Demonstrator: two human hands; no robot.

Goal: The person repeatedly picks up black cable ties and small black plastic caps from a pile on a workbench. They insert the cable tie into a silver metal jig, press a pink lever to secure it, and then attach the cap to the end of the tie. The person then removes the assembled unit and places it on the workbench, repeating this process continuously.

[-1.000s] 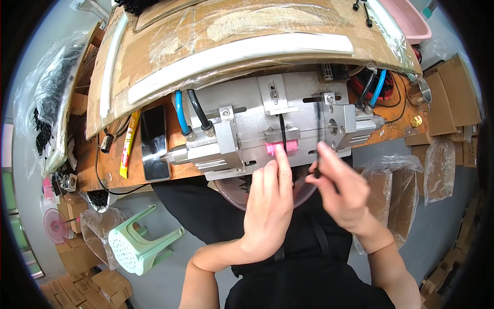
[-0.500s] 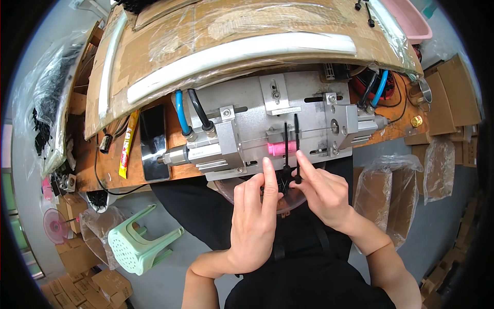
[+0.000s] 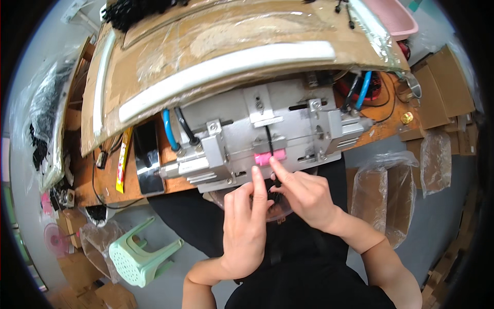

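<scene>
My right hand [image 3: 309,198] grips a slender black rod [image 3: 269,139] with a thicker lower end near the thumb. Its thin upper part stands against the pink block [image 3: 278,155] at the front of the metal clamping fixture [image 3: 247,149], with the index fingertip touching the block's lower edge. Beside it, my left hand [image 3: 244,216] has its index finger stretched up toward the fixture and its thumb apart; nothing shows in its grasp. Beneath both hands, a clear plastic bowl [image 3: 280,213] with black pieces is partly hidden.
Cardboard [image 3: 206,51] wrapped in film overhangs the fixture. Blue and black hoses run to cylinders at both sides. A phone [image 3: 148,162] and a yellow packet [image 3: 122,162] lie left on the wooden bench. A green stool [image 3: 131,255] stands below; bag-lined cartons [image 3: 386,195] are at right.
Two black rods stood upright at the fixture before; now one shows, against the pink block. The right hand has moved slightly left, and the whole view has shifted a little.
</scene>
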